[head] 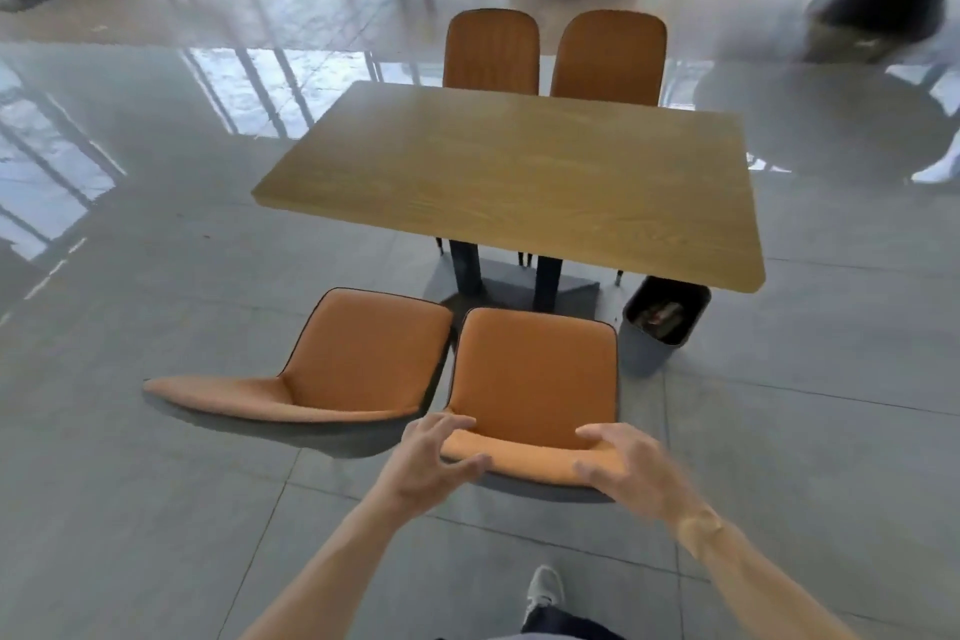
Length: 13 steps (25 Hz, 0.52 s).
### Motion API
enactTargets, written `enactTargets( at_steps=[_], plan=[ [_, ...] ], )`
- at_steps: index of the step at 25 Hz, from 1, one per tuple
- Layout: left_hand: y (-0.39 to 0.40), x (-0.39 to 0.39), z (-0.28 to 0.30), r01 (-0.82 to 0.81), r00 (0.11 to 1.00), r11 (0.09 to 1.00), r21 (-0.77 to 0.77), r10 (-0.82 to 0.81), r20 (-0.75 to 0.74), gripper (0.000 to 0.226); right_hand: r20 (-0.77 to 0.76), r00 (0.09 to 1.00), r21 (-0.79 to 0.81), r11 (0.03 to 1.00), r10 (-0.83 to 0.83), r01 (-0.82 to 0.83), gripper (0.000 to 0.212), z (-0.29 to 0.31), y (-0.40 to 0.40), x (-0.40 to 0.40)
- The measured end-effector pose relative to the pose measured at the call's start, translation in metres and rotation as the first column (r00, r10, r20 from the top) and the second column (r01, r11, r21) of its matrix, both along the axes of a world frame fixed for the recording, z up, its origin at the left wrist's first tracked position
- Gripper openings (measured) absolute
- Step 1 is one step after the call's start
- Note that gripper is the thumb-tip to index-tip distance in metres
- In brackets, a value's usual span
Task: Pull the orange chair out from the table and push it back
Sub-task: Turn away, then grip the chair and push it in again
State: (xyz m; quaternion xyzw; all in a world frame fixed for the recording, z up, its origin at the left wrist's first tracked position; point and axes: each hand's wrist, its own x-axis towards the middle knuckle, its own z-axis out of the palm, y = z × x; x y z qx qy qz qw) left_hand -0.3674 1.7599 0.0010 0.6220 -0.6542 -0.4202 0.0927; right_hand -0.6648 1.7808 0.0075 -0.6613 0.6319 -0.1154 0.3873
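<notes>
On the left, a second orange chair [332, 369] stands just beside the one being worked, turned off at an angle, its seat clear of the table. The person's left hand [435, 463] sits at the left end of the orange chair [535, 379] backrest, fingers spread and curved over the top edge — resting more than clamped, by the look of it. The right hand [621, 465] curls over the right end, fingers wrapped on the rim. The chair sits directly ahead of both hands, seat facing the table [519, 172], fully out from under it with bare floor between. Its line of travel runs straight forward from the person, so the push back likely needs equal pressure from both hands — neither is nearer. A grey bin [660, 333] stands just right of the chair, close to its path
</notes>
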Motion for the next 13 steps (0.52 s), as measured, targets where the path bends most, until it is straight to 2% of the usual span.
enactTargets(
  at_steps=[4, 6, 13],
  plan=[
    [-0.011, -0.001, -0.019, 0.125, 0.968, 0.991, 0.042, -0.131, 0.214, 0.070, -0.035, 0.998, 0.051, 0.997, -0.051, 0.053, 0.058, -0.018, 0.010, -0.006],
    [-0.013, -0.002, -0.026, 0.175, 0.944, 0.982, 0.074, -0.189, 0.270, 0.071, -0.083, 0.996, 0.073, 0.996, -0.037, 0.043, 0.060, -0.024, 0.015, -0.003],
    [-0.018, 0.003, -0.039, 0.246, 0.935, 0.965, 0.092, -0.261, 0.240, 0.080, -0.320, 0.947, 0.114, 0.992, -0.014, 0.053, 0.085, -0.032, 0.018, 0.031]
  ],
)
